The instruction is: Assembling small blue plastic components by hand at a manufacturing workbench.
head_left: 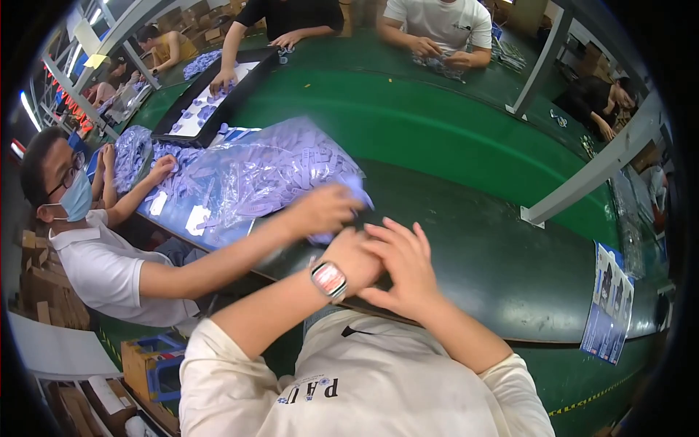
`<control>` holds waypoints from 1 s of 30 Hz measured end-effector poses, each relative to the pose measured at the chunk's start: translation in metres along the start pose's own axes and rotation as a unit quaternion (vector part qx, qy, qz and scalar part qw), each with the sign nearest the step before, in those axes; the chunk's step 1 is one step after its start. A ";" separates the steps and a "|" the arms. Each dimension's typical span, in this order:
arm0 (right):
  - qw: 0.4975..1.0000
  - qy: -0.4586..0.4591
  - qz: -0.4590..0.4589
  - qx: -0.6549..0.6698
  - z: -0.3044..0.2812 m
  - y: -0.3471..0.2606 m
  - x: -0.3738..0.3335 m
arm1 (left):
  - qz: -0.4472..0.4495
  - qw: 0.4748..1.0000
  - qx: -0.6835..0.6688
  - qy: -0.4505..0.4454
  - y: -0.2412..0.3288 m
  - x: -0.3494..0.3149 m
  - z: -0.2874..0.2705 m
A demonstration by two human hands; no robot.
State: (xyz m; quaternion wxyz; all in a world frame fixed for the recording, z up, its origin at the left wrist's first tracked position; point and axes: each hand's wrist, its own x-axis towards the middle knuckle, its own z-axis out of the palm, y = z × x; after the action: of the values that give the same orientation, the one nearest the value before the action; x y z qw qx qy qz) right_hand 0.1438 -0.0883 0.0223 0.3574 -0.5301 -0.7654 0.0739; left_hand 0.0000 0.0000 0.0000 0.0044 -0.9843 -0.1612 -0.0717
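Smooth and dark green, one table [480, 247] is stretching across a busy workshop, its top dully reflecting the light. Nearest, two bare hands are meeting above its near edge. The left hand [355, 256], wearing one square-faced wristwatch [329, 279], is curling; its fingers are largely hiding behind the other hand, so I cannot tell whether they are gripping anything. The right hand [404, 266] is touching only the left one, its fingers mostly straight and loosely spreading. At right, one glossy printed sheet [610, 302] is hanging over the near edge.

Just beyond, a co-worker's blurred hand [324, 211] is reaching in from the left with a purple piece [354, 191]. Left of the bare hands and farther off, one large, crinkled clear plastic bag [269, 156] is lying over or around flat purple pieces, too many to count. Two white slips [198, 220] are lying at its near left.

Farther left, one rectangular black tray [237, 100] is bearing purple bits on white. Two grey posts [590, 175] are rising at right. Across a brighter green strip [451, 131], two people [440, 29] are working.
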 end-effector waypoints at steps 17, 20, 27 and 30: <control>0.973 -0.071 0.190 -0.108 -0.006 0.079 -0.095 | -0.060 0.942 -0.288 0.164 0.008 -0.055 0.046; 0.972 -0.063 0.200 -0.105 -0.003 0.080 -0.084 | -0.032 0.953 -0.250 0.167 -0.005 -0.042 0.048; 0.984 -0.106 0.116 -0.086 0.009 0.104 -0.031 | -0.224 0.966 -0.094 0.083 -0.018 -0.045 0.046; 0.985 -0.139 0.067 -0.075 0.023 0.114 0.004 | -0.238 0.960 -0.144 0.041 -0.042 -0.026 0.052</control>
State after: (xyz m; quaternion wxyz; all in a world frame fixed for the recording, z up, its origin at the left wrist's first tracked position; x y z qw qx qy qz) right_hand 0.2150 -0.0303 -0.0486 0.2010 -0.5903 -0.7736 0.1126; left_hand -0.0303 0.0329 -0.0553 -0.1486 -0.9039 -0.3785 -0.1331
